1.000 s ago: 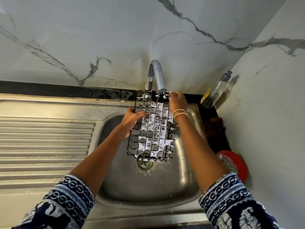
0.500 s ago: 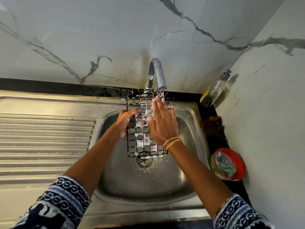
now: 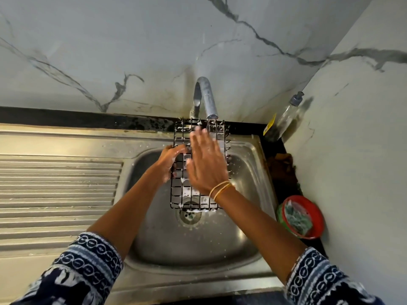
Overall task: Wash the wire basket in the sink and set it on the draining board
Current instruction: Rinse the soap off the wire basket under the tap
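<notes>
A black wire basket (image 3: 189, 200), flecked with white suds, is held upright over the steel sink (image 3: 246, 227), its top edge just under the tap spout (image 3: 208, 100). My left hand (image 3: 170, 160) grips the basket's left edge. My right hand (image 3: 206, 164) lies flat against the basket's grid with fingers spread, fingertips near the running water. The ribbed draining board (image 3: 57, 194) stretches to the left of the sink.
A clear pump bottle (image 3: 286, 115) leans in the back right corner. A red-rimmed bowl with a green scrubber (image 3: 300, 216) sits on the dark ledge right of the sink. Marble walls close in behind and on the right.
My right hand let go of the basket's top corner and opened flat against the grid, sliding upward. The basket turned more square to me and shed much of its foam.
</notes>
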Demonstrator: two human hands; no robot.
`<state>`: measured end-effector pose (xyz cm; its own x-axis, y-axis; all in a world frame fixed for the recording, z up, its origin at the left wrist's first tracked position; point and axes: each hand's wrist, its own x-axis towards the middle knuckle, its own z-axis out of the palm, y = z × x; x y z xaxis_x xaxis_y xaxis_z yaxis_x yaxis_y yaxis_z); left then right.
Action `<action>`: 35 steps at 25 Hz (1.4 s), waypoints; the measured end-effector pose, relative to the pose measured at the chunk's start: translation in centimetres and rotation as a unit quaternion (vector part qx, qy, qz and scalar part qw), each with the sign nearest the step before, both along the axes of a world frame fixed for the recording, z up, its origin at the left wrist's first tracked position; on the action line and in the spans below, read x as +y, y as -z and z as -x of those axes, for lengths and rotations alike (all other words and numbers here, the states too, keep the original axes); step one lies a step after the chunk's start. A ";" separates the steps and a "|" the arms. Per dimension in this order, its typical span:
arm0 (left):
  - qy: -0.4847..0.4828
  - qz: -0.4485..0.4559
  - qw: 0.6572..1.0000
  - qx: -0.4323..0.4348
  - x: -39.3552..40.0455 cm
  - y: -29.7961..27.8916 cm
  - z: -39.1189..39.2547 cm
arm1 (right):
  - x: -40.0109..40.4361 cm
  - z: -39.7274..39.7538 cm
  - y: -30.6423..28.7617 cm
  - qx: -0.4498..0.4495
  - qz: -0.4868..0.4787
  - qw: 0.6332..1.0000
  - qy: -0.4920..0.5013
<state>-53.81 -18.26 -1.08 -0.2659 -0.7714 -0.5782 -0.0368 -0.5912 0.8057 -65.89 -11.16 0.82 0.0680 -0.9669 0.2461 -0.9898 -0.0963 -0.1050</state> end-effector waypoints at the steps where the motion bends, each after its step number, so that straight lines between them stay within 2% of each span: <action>1: 0.001 0.003 1.000 0.002 0.0 0.1 0.0 | 0.7 0.0 0.3 0.024 -0.008 0.998 -0.051; 2: 0.004 0.002 1.000 0.006 0.1 0.3 -0.1 | 0.7 1.0 0.3 0.034 -0.005 0.997 -0.073; 3: 0.005 0.001 1.000 0.008 0.2 0.2 -0.1 | -0.1 2.1 0.1 0.027 0.005 0.998 -0.056; 6: 0.012 -0.002 1.000 0.017 0.1 0.4 0.0 | -2.3 3.2 -1.1 -0.037 0.027 0.994 0.104; 7: 0.014 -0.002 1.000 0.016 -0.1 0.6 0.0 | -2.1 2.5 -1.2 -0.042 0.020 0.994 0.104; 10: 0.024 0.007 1.000 0.011 -0.2 0.9 -0.1 | 0.0 1.4 0.0 0.038 -0.007 0.996 -0.079; 11: 0.027 0.008 1.000 0.010 0.0 0.8 -0.2 | -0.1 2.6 0.1 0.057 -0.008 0.992 -0.112; 12: 0.032 0.005 0.999 0.010 0.2 0.4 -0.3 | -1.1 3.8 -0.2 0.059 0.004 0.993 -0.099; 15: 0.058 0.010 0.998 0.025 0.5 0.3 0.3 | -4.2 5.6 -2.3 -0.001 0.035 0.997 0.068; 16: 0.052 0.020 0.998 0.032 0.4 0.4 0.6 | -4.1 5.2 -2.2 -0.002 0.034 0.997 0.068; 18: 0.025 0.048 0.997 0.054 0.0 -0.1 1.2 | -1.7 3.6 -0.8 0.025 0.027 0.999 -0.008; 21: 0.022 0.070 0.995 0.062 -1.5 -0.6 1.4 | 2.0 3.9 0.8 0.119 0.000 0.981 -0.151; 23: 0.042 0.060 0.995 0.061 -2.0 -1.2 1.9 | -0.3 5.8 -0.4 0.127 0.020 0.987 -0.101; 25: 0.050 0.049 0.997 0.038 -2.0 -1.6 2.9 | -3.4 7.3 -3.1 0.066 0.047 0.996 0.039; 27: 0.050 0.050 0.997 0.041 -1.7 -2.4 3.8 | -3.6 7.4 -3.7 0.063 0.052 0.994 0.074; 30: 0.064 0.095 0.993 0.039 -2.0 -2.8 3.9 | 0.3 5.8 -0.3 0.193 0.017 0.977 -0.089; 32: 0.084 0.086 0.992 0.047 -3.8 0.0 4.0 | 1.0 6.6 0.8 0.230 0.017 0.956 -0.181; 35: 0.078 0.089 0.991 0.061 -2.9 -2.8 3.8 | -0.8 8.2 -0.3 0.248 0.030 0.952 -0.180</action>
<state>-57.60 -21.19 1.68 -0.4500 -0.8025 -0.3918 -0.0117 -0.4335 0.9011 -74.06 -12.00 1.14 0.5140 -0.8441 0.1523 -0.8182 -0.4293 0.3824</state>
